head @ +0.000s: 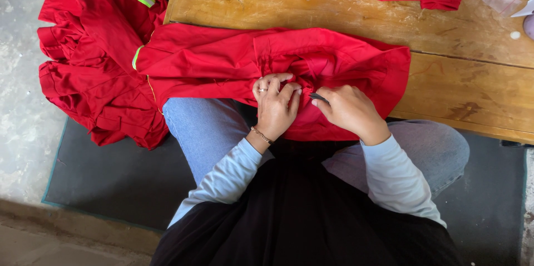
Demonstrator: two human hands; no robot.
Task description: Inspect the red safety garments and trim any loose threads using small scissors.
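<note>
Left hand (275, 104) pinching bunched fabric of red cloth work garment (222, 63) draped over near edge of worn wooden table (461, 85) onto lap, right hand (349, 111) just beside, closed on small dark tool (319, 98).

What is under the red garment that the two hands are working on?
The red garment lies partly on the wooden table and partly over the person's jeans. The left hand and right hand pinch it. Whatever lies beneath its middle is covered.
</note>
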